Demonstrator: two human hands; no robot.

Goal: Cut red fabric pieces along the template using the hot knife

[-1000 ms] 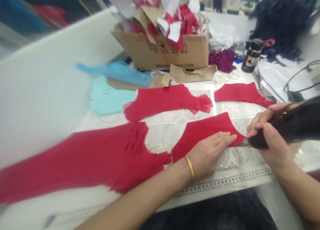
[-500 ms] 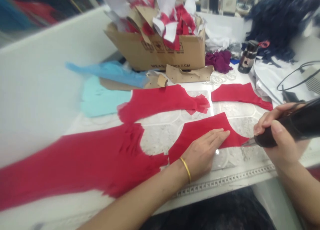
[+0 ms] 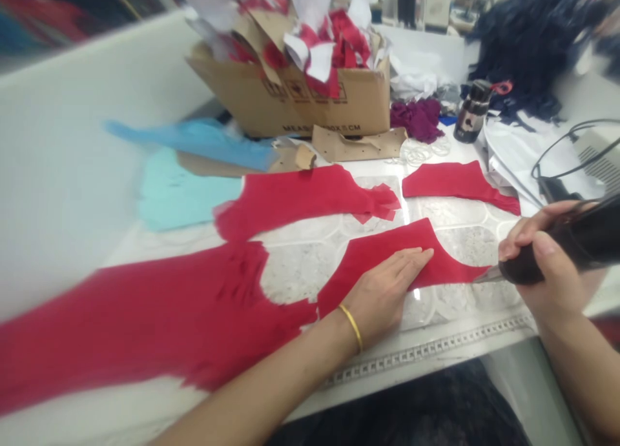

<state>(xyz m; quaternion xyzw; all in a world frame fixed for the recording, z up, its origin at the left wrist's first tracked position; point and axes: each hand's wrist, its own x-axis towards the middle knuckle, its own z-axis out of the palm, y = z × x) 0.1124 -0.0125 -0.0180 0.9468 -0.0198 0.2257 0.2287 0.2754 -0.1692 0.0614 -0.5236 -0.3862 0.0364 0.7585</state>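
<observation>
My left hand (image 3: 382, 291) lies flat, fingers stretched out, on a red cut fabric piece (image 3: 411, 239) with a curved right edge. At the right, my right hand (image 3: 547, 259) is wrapped round a black hand-held tool (image 3: 581, 239) with a thin metal tip. That tip touches the narrow right end of the red piece. Behind are two more red pieces, one at the centre (image 3: 290, 197) and one at the right (image 3: 460, 180). A larger red fabric spread (image 3: 130, 323) with ragged cuts covers the left of the table.
A cardboard box (image 3: 310, 113) overflowing with red and white scraps stands at the back. Light blue fabric (image 3: 188, 197) lies left of it. A dark bottle (image 3: 472, 113) and a looped black cable (image 3: 557, 142) are back right. A measuring tape (image 3: 416, 352) runs along the front edge.
The view has shifted slightly, so the table things sit a little further left. My right hand and the tool have moved slightly right relative to the fabric. My left hand stays on it.
</observation>
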